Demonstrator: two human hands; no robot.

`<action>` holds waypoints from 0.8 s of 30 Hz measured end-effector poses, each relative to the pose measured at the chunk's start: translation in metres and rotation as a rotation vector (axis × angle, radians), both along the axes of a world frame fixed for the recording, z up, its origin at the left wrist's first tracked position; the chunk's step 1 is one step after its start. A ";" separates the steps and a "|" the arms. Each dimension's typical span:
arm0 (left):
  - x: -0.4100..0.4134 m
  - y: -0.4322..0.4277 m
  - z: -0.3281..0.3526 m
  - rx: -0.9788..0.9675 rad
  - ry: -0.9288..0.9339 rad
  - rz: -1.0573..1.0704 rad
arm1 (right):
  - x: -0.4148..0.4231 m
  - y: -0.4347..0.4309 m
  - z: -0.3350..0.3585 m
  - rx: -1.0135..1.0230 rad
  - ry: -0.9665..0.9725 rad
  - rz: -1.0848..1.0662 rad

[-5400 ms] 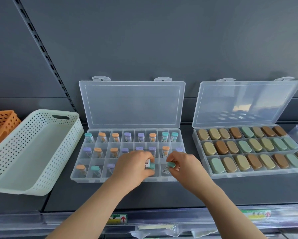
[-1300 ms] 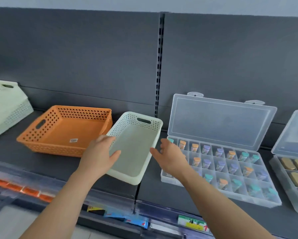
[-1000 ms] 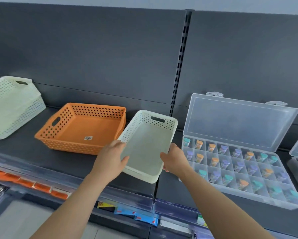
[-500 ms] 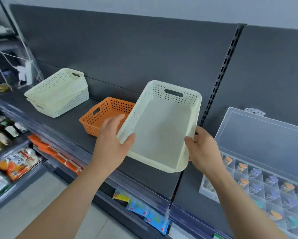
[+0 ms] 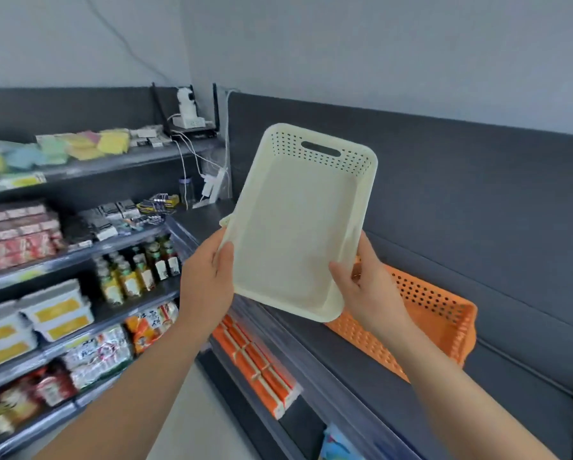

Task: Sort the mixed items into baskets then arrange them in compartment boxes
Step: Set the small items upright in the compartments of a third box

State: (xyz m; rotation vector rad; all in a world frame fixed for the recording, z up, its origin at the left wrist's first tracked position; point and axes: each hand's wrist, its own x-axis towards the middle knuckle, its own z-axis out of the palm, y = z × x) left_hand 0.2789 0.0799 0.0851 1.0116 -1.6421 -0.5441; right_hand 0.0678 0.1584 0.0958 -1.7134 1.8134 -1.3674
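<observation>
From my end, the dark shelf (image 5: 344, 363) ran along the right of the view and the stocked shelves (image 5: 79, 260) filled the left, with open floor between them. The cream basket (image 5: 298, 234) was up in the air over the shelf's front edge. It was tilted steeply so that its open side faced the camera and its handle-slot end pointed up. It looked empty. The orange basket (image 5: 437, 313) sat on the shelf just behind its lower right corner; I could not tell whether the two touched. No compartment boxes were in view.

The left hand (image 5: 205, 283) gripped the basket's left wall low down, thumb over the rim and fingers behind. The right hand (image 5: 368, 287) clamped the right wall the same way, thumb (image 5: 341, 273) inside.

Both holds were at the lower end, so I judged that most of the basket stood above them. If either pinch slackened on the smooth plastic, it could tip forward and fall into the aisle. A careless swing to the right could catch the orange basket and shove it along the shelf.
</observation>
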 end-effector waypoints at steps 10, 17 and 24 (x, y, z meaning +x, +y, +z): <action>0.100 -0.203 0.020 -0.102 -0.146 -0.035 | 0.104 -0.170 0.006 0.064 -0.069 0.006; 0.085 -0.320 0.001 -0.034 -0.159 -0.182 | 0.100 -0.255 -0.011 0.081 -0.054 -0.176; 0.045 -0.406 -0.028 0.081 -0.207 -0.329 | 0.088 -0.318 -0.048 0.155 -0.037 -0.359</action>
